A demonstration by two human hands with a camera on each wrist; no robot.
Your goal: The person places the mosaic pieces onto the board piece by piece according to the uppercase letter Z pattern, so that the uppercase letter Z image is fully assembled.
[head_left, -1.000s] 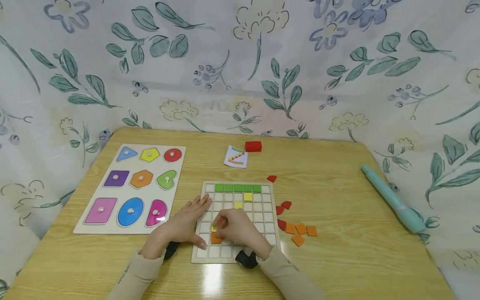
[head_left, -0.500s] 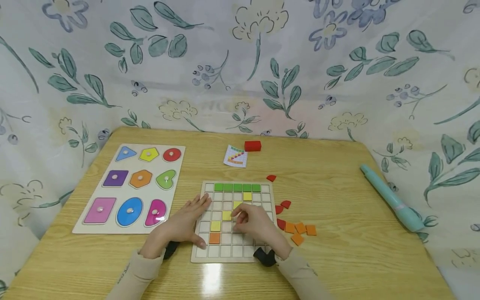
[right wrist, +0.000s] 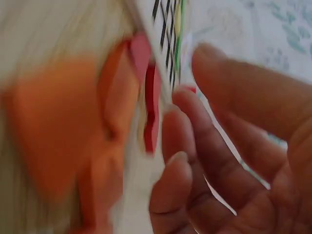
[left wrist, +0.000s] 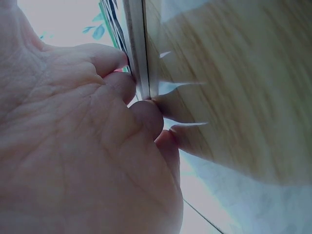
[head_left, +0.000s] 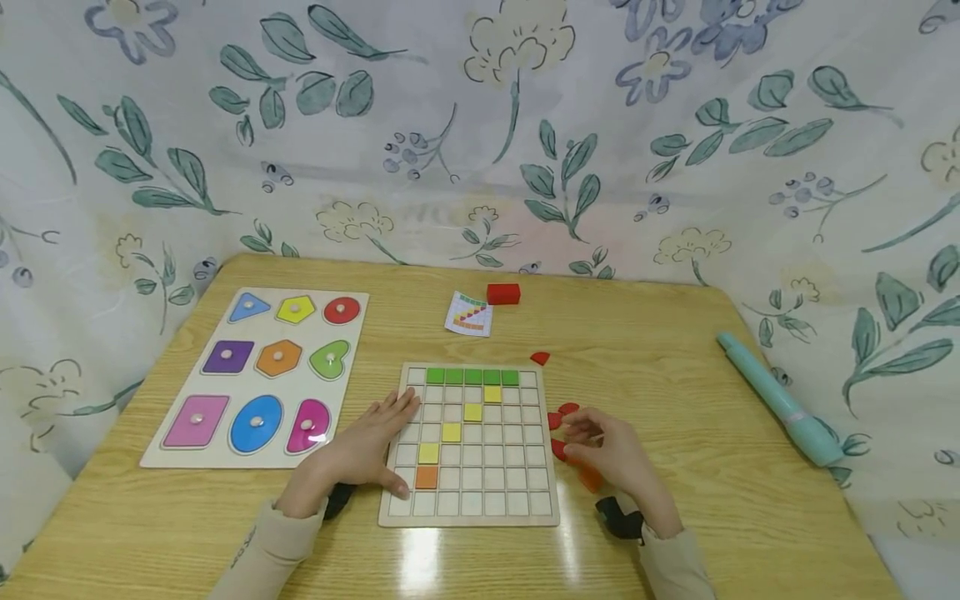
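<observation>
No readable text; dark marks [head_left: 243, 546] on the left sleeve [head_left: 272, 543], too small to read

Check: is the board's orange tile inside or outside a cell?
Inside: the head view shows the orange square tile filling a cell of the grid board, below a yellow square tile.

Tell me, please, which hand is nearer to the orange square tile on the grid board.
Left: the left hand lies across the left edge of the grid board, just left of the orange square tile. The right hand is farther, beyond the board's right edge.
</observation>
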